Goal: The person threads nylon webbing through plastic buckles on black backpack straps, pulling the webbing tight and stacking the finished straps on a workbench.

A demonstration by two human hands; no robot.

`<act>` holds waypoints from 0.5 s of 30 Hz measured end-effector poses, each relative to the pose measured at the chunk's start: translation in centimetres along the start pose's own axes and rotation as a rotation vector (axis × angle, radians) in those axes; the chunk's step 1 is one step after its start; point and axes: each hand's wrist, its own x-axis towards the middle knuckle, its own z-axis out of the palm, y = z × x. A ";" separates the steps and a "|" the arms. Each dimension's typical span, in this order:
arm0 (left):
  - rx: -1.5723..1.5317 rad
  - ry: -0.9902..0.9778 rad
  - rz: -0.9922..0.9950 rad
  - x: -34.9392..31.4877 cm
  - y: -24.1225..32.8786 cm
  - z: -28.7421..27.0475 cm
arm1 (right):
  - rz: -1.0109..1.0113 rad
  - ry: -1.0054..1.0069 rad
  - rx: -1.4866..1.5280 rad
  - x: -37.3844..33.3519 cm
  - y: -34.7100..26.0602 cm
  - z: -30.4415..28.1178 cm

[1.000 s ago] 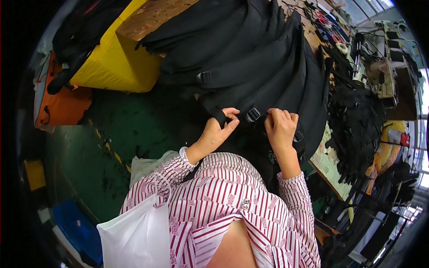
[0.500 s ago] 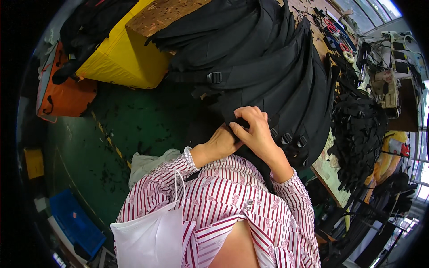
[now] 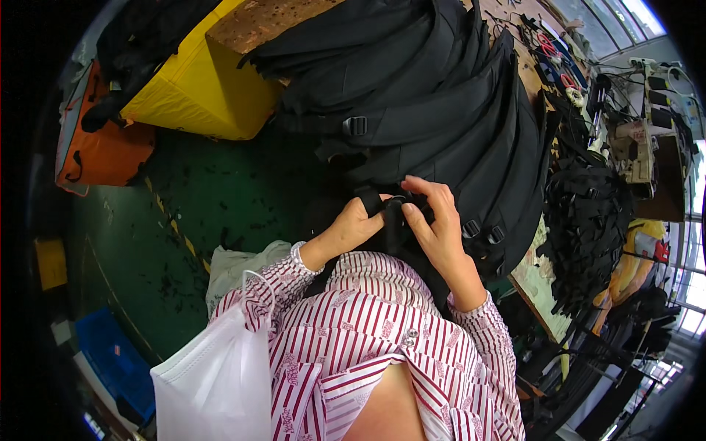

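A thick stack of black fabric pieces with sewn straps (image 3: 441, 110) lies in front of me. Close to my body, my left hand (image 3: 351, 226) is closed on a black strap (image 3: 394, 224) that loops by its fingertips. Across from it, my right hand (image 3: 441, 231) has its thumb and forefinger at either side of a dark buckle (image 3: 398, 198) on that strap. The fingers partly cover the buckle. One more black buckle (image 3: 356, 126) sits on an upper piece, and others (image 3: 471, 228) hang right of my right hand.
A yellow bin (image 3: 202, 92) and an orange bag (image 3: 118, 151) stand at the far left. Scraps litter the green floor (image 3: 213, 191). Red-handled scissors (image 3: 546, 45) lie on the table at the far right. A heap of black straps (image 3: 588, 235) is to the right; a blue crate (image 3: 114, 364) is lower left.
My hands have drawn apart, the left shifting slightly left and the right slightly right. The strap and buckle between them now show. The hanging white mask has swung left.
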 end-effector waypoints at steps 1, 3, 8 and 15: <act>0.066 0.002 0.013 -0.1 -0.3 -0.1 | -0.019 -0.031 -0.031 0.3 0.0 0.1; 0.181 0.035 0.053 -0.3 -1.4 -0.5 | -0.141 -0.085 -0.075 0.3 0.2 0.6; 0.028 0.121 -0.023 -0.1 0.3 0.1 | -0.289 0.061 -0.154 0.1 0.6 1.1; -0.271 -0.038 -0.174 -0.8 0.0 -0.8 | -0.371 0.164 -0.312 -0.2 0.6 1.2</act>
